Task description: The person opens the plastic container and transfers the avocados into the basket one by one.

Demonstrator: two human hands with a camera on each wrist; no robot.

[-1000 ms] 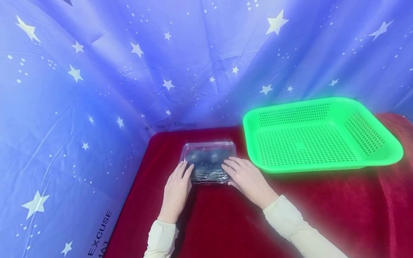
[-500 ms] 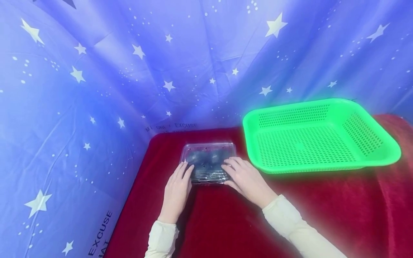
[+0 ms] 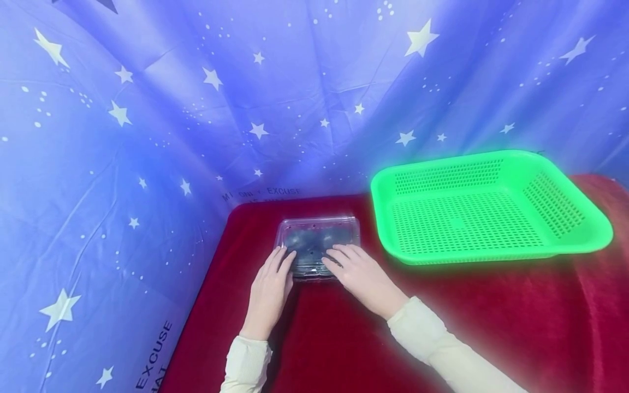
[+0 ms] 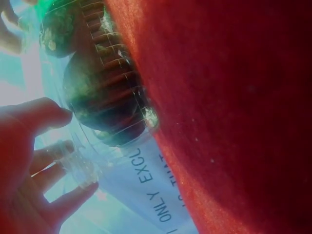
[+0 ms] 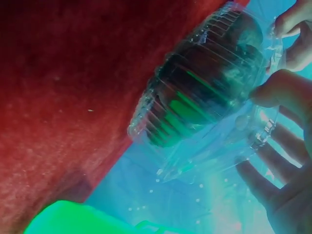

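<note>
A clear plastic clamshell box (image 3: 319, 222) lies on the red cloth, its lid down. Several dark, rounded items (image 4: 100, 92) show through its ribbed wall; their kind is hard to make out. My left hand (image 3: 267, 292) holds the box's near left corner, with the thumb on one side of the rim and the fingers on the other. Farther right, my right hand (image 3: 365, 279) has its fingers over the front part of the lid. In the right wrist view, its thumb and fingers (image 5: 256, 178) grip the clear rim from both sides.
A green perforated plastic basket (image 3: 491, 254) stands just to the right of the box. Red cloth (image 3: 334, 344) covers the table. Behind and along the left hangs a blue curtain (image 3: 295, 82) with white stars and printed words.
My right hand has shifted left along the front of the box, from its right corner toward the middle. The left hand and the box stay where they were.
</note>
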